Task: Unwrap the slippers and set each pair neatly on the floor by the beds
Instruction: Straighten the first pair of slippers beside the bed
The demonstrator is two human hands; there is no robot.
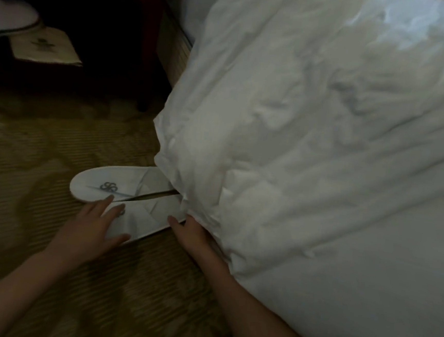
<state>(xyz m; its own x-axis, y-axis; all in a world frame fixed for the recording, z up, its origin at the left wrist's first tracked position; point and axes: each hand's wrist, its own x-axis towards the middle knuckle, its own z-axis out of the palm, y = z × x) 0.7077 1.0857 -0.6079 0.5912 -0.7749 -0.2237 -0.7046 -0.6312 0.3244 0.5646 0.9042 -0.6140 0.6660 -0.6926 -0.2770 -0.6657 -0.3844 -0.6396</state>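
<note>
Patterned carpet point(29, 151) is shown in dim light, with dark wooden furniture point(147, 27) at upper left. Beneath it a further white slipper point(8, 18) and a printed mat point(46, 46) are seen. At lower centre the left hand point(89, 226) is laid flat on the heel end of the near slipper point(141, 217), its fingers point(108, 201) straight and spread, nothing being grasped. The far slipper point(117, 180) lies just beside the near one, a narrow gap being left between them; both are unwrapped and on the floor, toes tucked under the hanging duvet point(322, 177). The right hand point(191, 233) is placed at the toe end of the near slipper against the duvet edge. One digit is seen extended, but the rest are hidden by fabric, so its grasp cannot be told. The step is judged to be final alignment: the near slipper should be slid until heels are level and the gap is even, and the duvet should be kept off the toes.
</note>
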